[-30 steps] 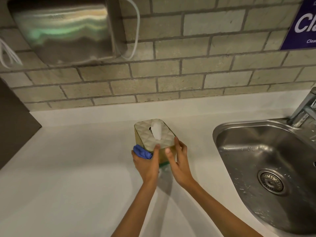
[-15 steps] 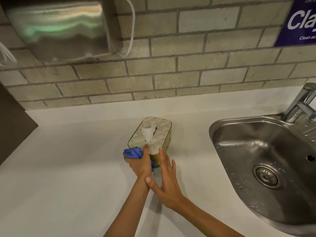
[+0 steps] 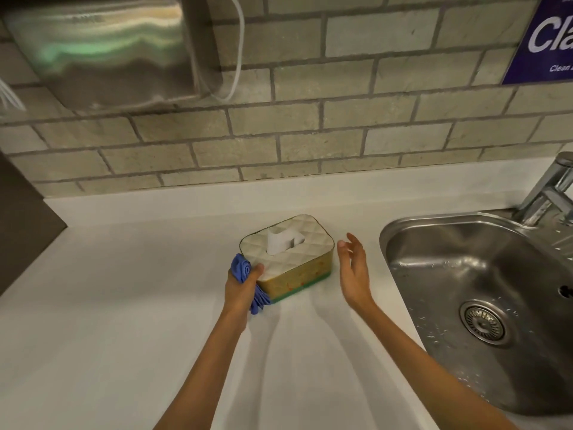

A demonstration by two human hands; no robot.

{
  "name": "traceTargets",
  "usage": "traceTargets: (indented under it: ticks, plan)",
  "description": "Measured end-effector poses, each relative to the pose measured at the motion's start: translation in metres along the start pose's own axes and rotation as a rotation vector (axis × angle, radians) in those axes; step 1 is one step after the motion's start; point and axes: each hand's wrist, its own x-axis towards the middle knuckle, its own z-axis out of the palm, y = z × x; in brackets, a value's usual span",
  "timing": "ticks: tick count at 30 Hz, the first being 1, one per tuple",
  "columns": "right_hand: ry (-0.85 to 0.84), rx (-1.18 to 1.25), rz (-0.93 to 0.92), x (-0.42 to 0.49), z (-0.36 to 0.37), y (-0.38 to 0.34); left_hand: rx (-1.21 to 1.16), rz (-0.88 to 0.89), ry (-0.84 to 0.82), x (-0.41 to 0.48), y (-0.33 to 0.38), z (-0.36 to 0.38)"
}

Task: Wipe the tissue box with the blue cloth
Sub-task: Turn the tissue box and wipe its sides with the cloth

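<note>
Wiping looks mid-way: left hand (image 3: 241, 291) clenched on the blue cloth (image 3: 245, 279), pressing it against the left end of the tissue box (image 3: 286, 259) on the table (image 3: 124, 305), right hand (image 3: 353, 271) loose beside it, other sides probably left.

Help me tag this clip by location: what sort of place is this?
Probably a shared washroom or kitchenette: a steel sink with faucet, a wall-mounted metal dispenser, and a purple cleaning notice.
</note>
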Motion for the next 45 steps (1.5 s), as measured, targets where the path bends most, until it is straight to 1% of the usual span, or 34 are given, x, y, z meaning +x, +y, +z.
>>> traceTargets:
  ticks: [3, 5, 7, 16, 19, 21, 24, 26, 29, 32, 35, 38, 40, 42, 45]
  plan:
    - [-0.198, -0.017, 0.100, 0.014, -0.009, 0.008, 0.030, 0.032, -0.020, 0.009, 0.003, -0.005]
    - [-0.298, -0.025, 0.101, 0.013, -0.010, 0.011, 0.048, 0.059, -0.015, 0.012, 0.004, -0.005]
    - [-0.347, -0.015, 0.086, 0.010, -0.009, 0.015, 0.058, 0.086, -0.017, 0.011, 0.002, -0.005]
    - [-0.284, -0.008, 0.092, -0.004, -0.005, 0.006, 0.180, 0.264, -0.159, -0.008, -0.011, -0.006]
    - [-0.232, -0.023, 0.087, -0.008, -0.006, 0.003, 0.200, 0.291, -0.173, -0.007, -0.006, -0.010]
    - [-0.209, -0.063, 0.072, -0.010, -0.008, -0.004, 0.212, 0.297, -0.137, -0.007, 0.000, -0.011]
    - [-0.200, -0.126, 0.066, -0.014, -0.014, -0.008, 0.286, 0.287, -0.021, -0.008, 0.011, -0.010]
    - [-0.176, -0.153, 0.060, -0.016, -0.018, -0.009, 0.354, 0.250, 0.049, -0.009, 0.019, -0.010]
    - [-0.129, -0.165, 0.062, -0.018, -0.023, -0.006, 0.433, 0.188, 0.077, -0.009, 0.028, -0.010]
    - [-0.118, -0.127, 0.085, -0.015, -0.021, -0.005, 0.497, 0.172, 0.083, -0.007, 0.035, -0.009]
    - [-0.164, -0.034, 0.111, -0.005, -0.018, -0.007, 0.529, 0.179, 0.102, -0.004, 0.039, -0.005]
    - [-0.219, 0.072, 0.190, 0.005, -0.010, -0.006, 0.527, 0.203, 0.122, -0.004, 0.040, 0.001]
    - [-0.223, 0.095, 0.244, 0.009, -0.003, -0.004, 0.498, 0.251, 0.120, -0.006, 0.037, 0.005]
    - [-0.220, 0.125, 0.262, 0.013, 0.001, -0.002, 0.489, 0.360, 0.112, -0.011, 0.033, 0.007]
    - [-0.277, 0.164, 0.268, 0.015, 0.003, -0.005, 0.626, 0.586, 0.122, -0.017, 0.027, 0.008]
